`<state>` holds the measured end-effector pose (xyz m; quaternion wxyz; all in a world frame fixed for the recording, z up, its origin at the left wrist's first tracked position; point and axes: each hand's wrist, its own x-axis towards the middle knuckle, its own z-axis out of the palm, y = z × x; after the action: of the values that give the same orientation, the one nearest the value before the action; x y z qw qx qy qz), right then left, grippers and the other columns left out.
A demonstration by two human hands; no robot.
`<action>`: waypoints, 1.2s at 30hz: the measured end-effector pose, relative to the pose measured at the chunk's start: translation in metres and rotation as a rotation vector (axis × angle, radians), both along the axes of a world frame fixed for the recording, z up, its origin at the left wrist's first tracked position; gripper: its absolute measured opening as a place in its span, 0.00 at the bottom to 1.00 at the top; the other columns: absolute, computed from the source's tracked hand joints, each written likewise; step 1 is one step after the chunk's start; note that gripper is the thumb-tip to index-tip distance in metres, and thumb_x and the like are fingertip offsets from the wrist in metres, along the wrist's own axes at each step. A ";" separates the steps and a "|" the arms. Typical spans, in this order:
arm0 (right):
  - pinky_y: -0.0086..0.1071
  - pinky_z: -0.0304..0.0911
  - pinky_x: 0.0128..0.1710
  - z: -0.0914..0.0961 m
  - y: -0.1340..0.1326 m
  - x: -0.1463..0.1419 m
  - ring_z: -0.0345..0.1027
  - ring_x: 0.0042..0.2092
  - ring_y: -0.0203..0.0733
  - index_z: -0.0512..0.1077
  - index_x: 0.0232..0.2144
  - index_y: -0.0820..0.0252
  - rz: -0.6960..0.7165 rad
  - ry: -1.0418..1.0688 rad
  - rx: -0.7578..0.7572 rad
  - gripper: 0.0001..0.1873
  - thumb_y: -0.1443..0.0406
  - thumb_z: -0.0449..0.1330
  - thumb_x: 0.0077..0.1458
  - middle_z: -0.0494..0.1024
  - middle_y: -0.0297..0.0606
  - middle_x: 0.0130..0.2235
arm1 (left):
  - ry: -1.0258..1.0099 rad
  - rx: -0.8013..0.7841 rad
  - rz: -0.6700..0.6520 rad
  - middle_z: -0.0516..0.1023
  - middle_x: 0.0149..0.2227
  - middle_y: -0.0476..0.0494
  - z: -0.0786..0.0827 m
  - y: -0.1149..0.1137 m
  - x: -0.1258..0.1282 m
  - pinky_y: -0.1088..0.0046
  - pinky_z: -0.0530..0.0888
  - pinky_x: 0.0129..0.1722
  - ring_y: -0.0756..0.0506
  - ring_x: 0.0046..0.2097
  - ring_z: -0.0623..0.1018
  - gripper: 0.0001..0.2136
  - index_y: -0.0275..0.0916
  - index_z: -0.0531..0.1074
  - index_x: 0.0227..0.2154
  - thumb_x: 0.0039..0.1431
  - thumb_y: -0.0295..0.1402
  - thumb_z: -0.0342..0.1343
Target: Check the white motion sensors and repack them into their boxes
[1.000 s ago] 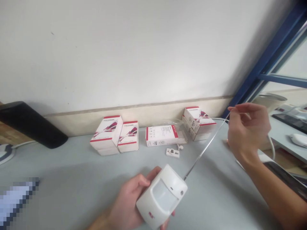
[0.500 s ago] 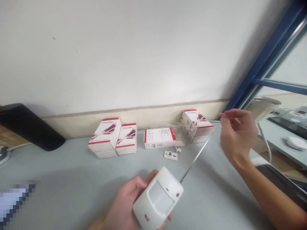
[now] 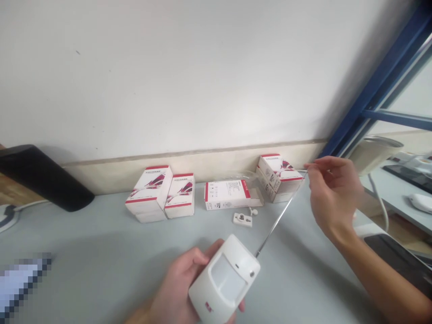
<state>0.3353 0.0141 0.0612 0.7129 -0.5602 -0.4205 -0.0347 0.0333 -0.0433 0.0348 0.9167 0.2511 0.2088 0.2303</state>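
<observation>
My left hand (image 3: 178,285) wraps round a white motion detector (image 3: 225,280), tilted with its pale lens window facing up. A thin metal telescopic antenna (image 3: 280,217) runs out from its upper right corner, pulled long. At the far end of the antenna, my right hand (image 3: 334,193) is closed in a pinch on the tip. Beyond the detector lies a small white mounting bracket (image 3: 242,219) with a ball-shaped piece beside it.
White and red boxes (image 3: 148,186) stand along the wall, with another stack (image 3: 281,177) at the right. Between them lies an opened box (image 3: 227,194). A black cylindrical object (image 3: 47,180) is at the left, a blue frame (image 3: 374,90) at the right.
My right fingertips have shifted slightly left relative to the detector, and the antenna leans a little with them. The whole view has moved slightly. Both hands keep their holds.
</observation>
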 end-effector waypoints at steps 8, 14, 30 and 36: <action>0.38 0.67 0.32 -0.005 -0.003 -0.010 0.76 0.35 0.45 0.73 0.40 0.54 0.035 -0.065 -0.032 0.09 0.60 0.67 0.58 0.78 0.36 0.35 | 0.041 -0.003 -0.016 0.83 0.33 0.33 -0.002 0.000 -0.002 0.69 0.72 0.26 0.40 0.26 0.81 0.17 0.37 0.73 0.43 0.59 0.39 0.44; 0.36 0.67 0.31 -0.011 -0.007 -0.019 0.74 0.33 0.40 0.73 0.40 0.54 0.069 -0.113 -0.042 0.06 0.62 0.65 0.59 0.80 0.37 0.39 | 0.060 -0.013 -0.028 0.84 0.32 0.30 -0.009 0.003 -0.005 0.70 0.71 0.25 0.40 0.25 0.82 0.19 0.35 0.73 0.43 0.59 0.41 0.44; 0.35 0.62 0.27 -0.014 -0.035 -0.055 0.64 0.25 0.38 0.73 0.48 0.52 0.347 -0.278 -0.192 0.16 0.70 0.61 0.57 0.71 0.28 0.27 | 0.111 0.007 0.158 0.82 0.33 0.26 -0.004 -0.003 -0.003 0.63 0.69 0.32 0.40 0.24 0.79 0.23 0.28 0.77 0.40 0.62 0.41 0.43; 0.34 0.63 0.28 -0.012 -0.046 -0.063 0.62 0.26 0.38 0.72 0.47 0.52 0.462 -0.394 -0.204 0.15 0.71 0.58 0.58 0.69 0.27 0.26 | 0.139 -0.032 0.195 0.81 0.32 0.27 -0.003 -0.003 -0.002 0.62 0.68 0.32 0.39 0.24 0.78 0.25 0.25 0.79 0.36 0.61 0.42 0.43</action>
<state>0.2724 -0.0321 0.0492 0.5470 -0.5008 -0.6679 0.0626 0.0317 -0.0461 0.0317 0.8772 0.2305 0.2987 0.2969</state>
